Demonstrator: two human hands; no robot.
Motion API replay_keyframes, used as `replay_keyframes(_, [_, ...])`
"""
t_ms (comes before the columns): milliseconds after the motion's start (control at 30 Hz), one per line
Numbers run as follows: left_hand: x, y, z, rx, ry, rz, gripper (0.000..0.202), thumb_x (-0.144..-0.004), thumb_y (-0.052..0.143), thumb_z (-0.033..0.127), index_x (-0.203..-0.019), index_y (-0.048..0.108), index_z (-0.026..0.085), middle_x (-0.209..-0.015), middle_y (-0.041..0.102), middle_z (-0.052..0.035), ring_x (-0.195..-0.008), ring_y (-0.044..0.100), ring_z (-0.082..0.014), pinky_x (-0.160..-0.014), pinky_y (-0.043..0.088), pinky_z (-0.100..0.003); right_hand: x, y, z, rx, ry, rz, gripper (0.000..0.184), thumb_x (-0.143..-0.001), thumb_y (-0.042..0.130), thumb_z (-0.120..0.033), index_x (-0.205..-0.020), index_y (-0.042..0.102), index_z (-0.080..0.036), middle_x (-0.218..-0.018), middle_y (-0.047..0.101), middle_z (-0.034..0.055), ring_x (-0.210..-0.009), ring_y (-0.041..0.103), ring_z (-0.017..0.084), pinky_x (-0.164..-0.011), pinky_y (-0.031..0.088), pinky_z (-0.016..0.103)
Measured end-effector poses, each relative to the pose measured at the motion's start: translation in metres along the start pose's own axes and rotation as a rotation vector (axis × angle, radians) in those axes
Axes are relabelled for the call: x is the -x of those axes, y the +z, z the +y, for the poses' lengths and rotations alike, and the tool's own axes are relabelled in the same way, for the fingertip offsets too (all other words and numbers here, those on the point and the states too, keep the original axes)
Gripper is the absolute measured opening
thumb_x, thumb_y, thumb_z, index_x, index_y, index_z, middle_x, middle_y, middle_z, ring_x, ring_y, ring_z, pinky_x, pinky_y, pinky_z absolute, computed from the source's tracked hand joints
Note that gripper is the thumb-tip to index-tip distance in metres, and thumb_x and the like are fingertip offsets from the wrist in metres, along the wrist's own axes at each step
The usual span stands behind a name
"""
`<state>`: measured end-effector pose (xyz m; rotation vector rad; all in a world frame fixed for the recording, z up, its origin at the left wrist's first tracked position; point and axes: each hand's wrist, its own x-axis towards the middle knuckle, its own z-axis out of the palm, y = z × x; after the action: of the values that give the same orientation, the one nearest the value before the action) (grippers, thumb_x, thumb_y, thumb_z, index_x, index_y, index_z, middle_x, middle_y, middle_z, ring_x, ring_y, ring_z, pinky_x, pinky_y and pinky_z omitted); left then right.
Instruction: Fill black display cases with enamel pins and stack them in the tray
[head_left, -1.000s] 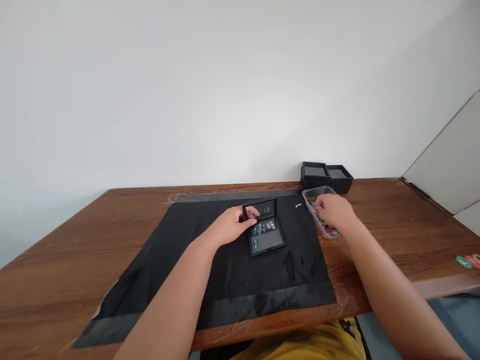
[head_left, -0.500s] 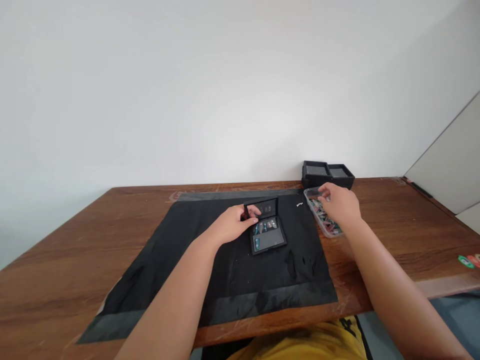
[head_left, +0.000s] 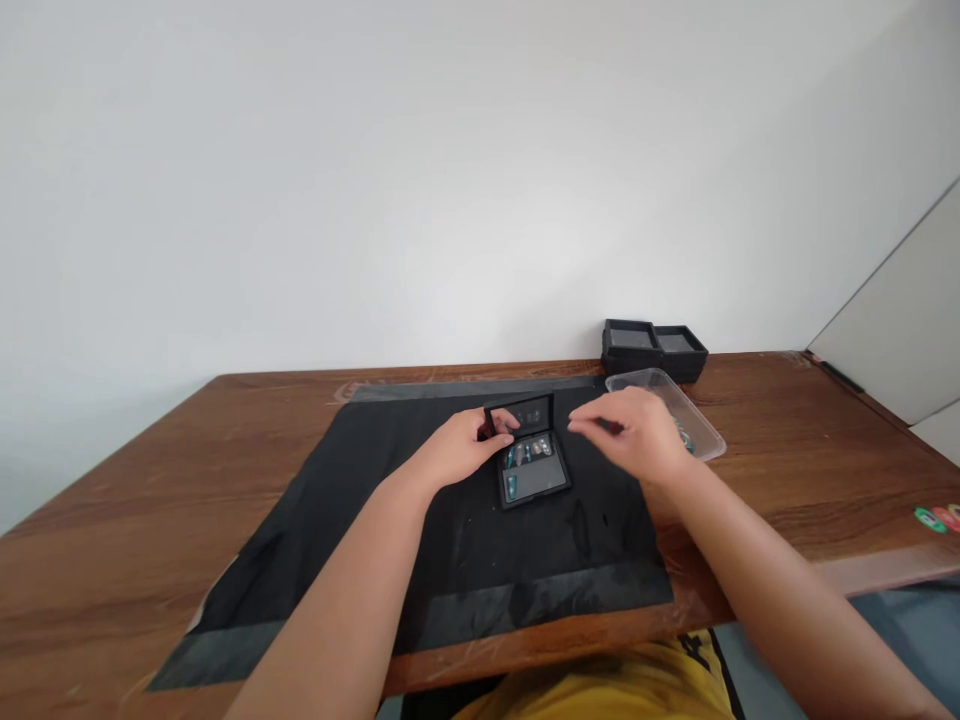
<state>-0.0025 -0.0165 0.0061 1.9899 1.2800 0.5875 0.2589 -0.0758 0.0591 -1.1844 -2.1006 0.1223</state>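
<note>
A small black flip-lid case stands open on a black mat, its lid tilted up. Inside is a row of small glossy teal and silver pieces that look like false nails, with one teal piece below at the left. My left hand grips the lid's left edge, fingers behind and thumb in front. Just right of the case, my right hand hovers in a pinch; whatever is between its fingertips is too small to make out. It partly covers a clear plastic tub, where a few teal pieces show.
Several black cases are stacked against the white wall behind the tub. Green and red tags lie at the right edge of the wooden table. A dark strip lies along the far right side.
My right hand has moved left from over the tub toward the case, and its fingers have closed to a pinch. The tub has shifted right. My left hand keeps its hold on the lid.
</note>
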Motion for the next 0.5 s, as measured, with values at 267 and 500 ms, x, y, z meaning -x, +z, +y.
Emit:
replay_keyframes(267, [0.000,-0.001,0.002,-0.043,0.026,0.001,0.031,-0.082,0.058,0.046,-0.098,0.072,0.023,-0.092,0.076,-0.0044,-0.088,0.069,-0.0251,-0.082,0.053,-0.037,0.008,0.043,-0.011,-0.074,-0.131,-0.342,0.029,-0.091,0.056,-0.009,-0.104,0.078,-0.025,-0.108,0.079,0.0010,-0.098,0.074,0.017,-0.086,0.053,0.027])
replay_keyframes(500, [0.000,-0.001,0.005,-0.066,0.010,0.010,0.032,-0.081,0.058,0.044,-0.099,0.073,0.023,-0.090,0.076,-0.0040,-0.085,0.069,-0.0249,-0.077,0.054,-0.036,0.008,0.041,-0.016,0.015,-0.106,-0.415,0.032,-0.088,0.058,-0.014,-0.110,0.077,-0.027,-0.110,0.078,0.0007,-0.096,0.074,0.020,-0.084,0.053,0.030])
